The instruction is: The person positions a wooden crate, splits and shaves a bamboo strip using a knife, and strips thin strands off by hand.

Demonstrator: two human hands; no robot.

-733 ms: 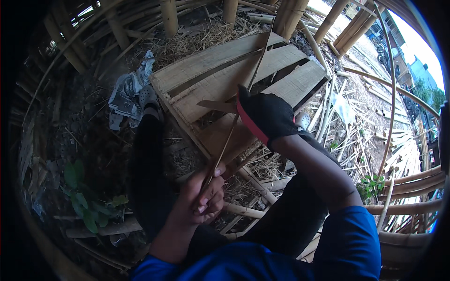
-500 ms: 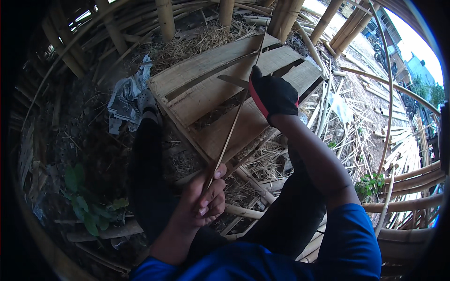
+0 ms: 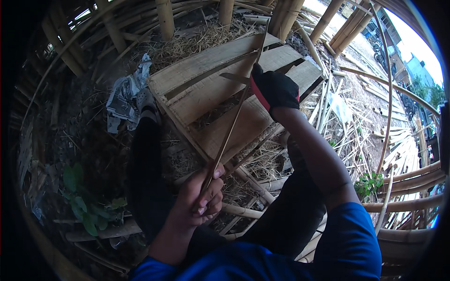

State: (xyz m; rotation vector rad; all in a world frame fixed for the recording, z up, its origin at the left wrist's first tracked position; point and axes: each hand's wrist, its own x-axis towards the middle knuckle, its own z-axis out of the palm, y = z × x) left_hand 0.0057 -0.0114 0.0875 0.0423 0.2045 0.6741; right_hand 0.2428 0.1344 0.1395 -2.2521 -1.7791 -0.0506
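Both hands are clamped on one long bamboo strip (image 3: 233,122): the bare left hand (image 3: 199,196) is fisted around its near end, low and close to the body, while the right hand (image 3: 274,88), in a black glove with a red cuff, grips it farther up together with what looks like a knife blade (image 3: 234,77) laid across it — the blade's edge is too small to read clearly. By the look of it, the strip is being split or shaved along its length; the next move would call for a steady pull from the near fist and a blade kept in line with the grain, since a thin sliver like this could snap or run off. The strip is pale, narrow and straight, slanting over a platform of flat split-bamboo slats (image 3: 211,89), smooth and tan. Around lie dry straw (image 3: 197,40), loose shavings, round bamboo poles (image 3: 165,18), crumpled newspaper (image 3: 124,93) — and a small green plant (image 3: 79,196) on dark soil.
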